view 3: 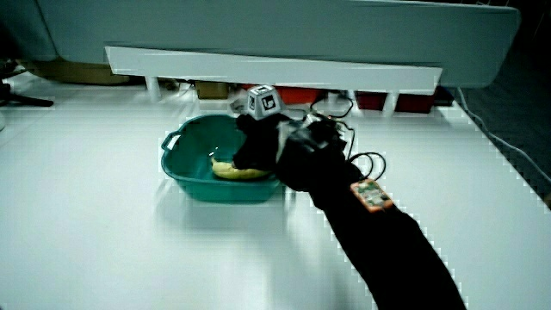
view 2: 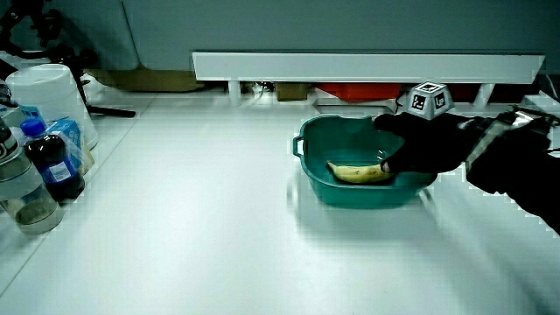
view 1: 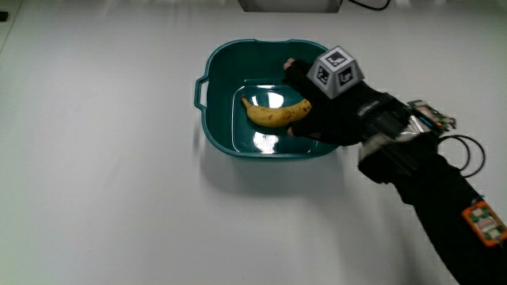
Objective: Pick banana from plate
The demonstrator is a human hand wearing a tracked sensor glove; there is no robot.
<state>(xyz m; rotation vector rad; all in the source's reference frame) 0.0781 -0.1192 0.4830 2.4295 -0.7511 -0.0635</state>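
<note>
The banana [view 1: 276, 112] is yellow with dark flecks and curved, and lies flat on the floor of the deep teal plate [view 1: 215, 75], one end under the hand [view 1: 325, 107].

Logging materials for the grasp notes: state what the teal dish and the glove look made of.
Teal dish: looks like moulded plastic, glossy; bright light reflections sit on its inner floor beside the banana, and it has a moulded handle on its rim. The hand: glove looks like matte black fabric, no shine; exact fabric cannot be told.

banana [view 1: 275, 112] in plate [view 1: 215, 63]; hands [view 1: 325, 111] over plate, at banana's end.
</note>
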